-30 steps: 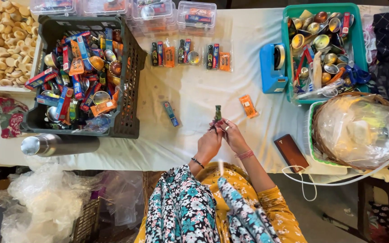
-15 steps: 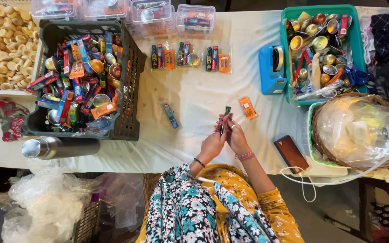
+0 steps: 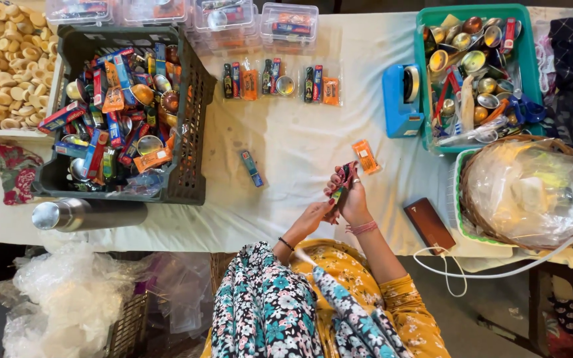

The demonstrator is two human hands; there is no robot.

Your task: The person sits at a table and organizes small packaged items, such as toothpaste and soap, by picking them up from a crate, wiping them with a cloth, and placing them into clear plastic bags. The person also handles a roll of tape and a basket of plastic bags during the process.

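Dark crate point(image 3: 187, 132) of packets far left. Your left hand point(image 3: 313, 215) pinches lower end of small packets point(image 3: 343, 182); right hand point(image 3: 349, 199) fingers clamped round them, above table edge. Step: bundling. Next needs steady grip, orange sachet point(image 3: 366, 156) just beside.

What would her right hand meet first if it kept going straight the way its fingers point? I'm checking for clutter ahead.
Probably the orange packet, lying on the white cloth just beyond the right hand; depth is unclear.
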